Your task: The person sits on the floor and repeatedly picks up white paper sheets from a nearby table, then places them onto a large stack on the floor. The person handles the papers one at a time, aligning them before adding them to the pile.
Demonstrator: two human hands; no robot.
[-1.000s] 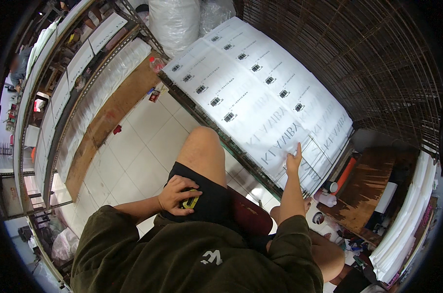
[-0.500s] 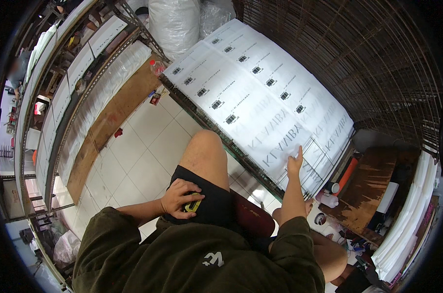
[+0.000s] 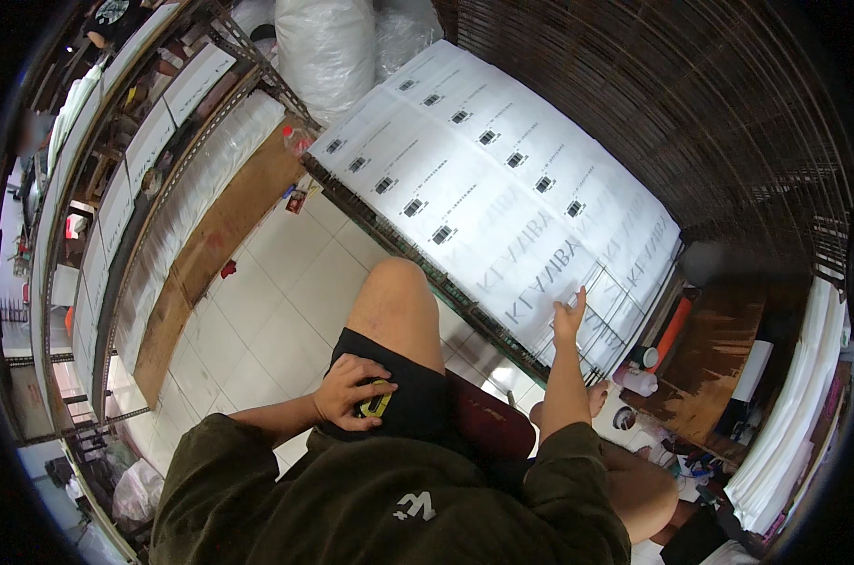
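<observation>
On my thigh rests my left hand [image 3: 345, 391], its fingers curled around a small yellow-and-black tool [image 3: 378, 401]. Most of that tool is covered, so its exact kind is unclear. My right arm stretches out to a large white printed sheet [image 3: 464, 169] lying flat on a raised rack-like table. Over the near right part of the sheet, my right hand [image 3: 568, 315] has its thumb and forefinger apart, with nothing visible in it. Beside that hand, thin dark lines like a wire grid [image 3: 608, 306] cross the sheet's corner.
Dark wire racks [image 3: 653, 104] stand behind the table. Right of it are a pinkish bottle [image 3: 636, 380] and a worn brown board [image 3: 705, 363]. At the left are shelves with a long wooden plank [image 3: 215, 254]. Plastic-wrapped bundles [image 3: 323, 56] stand at the far end.
My right hand's thumb and fingers have spread further apart over the sheet. My left hand stays on the thigh with the yellow-and-black tool. The view has shifted slightly.
</observation>
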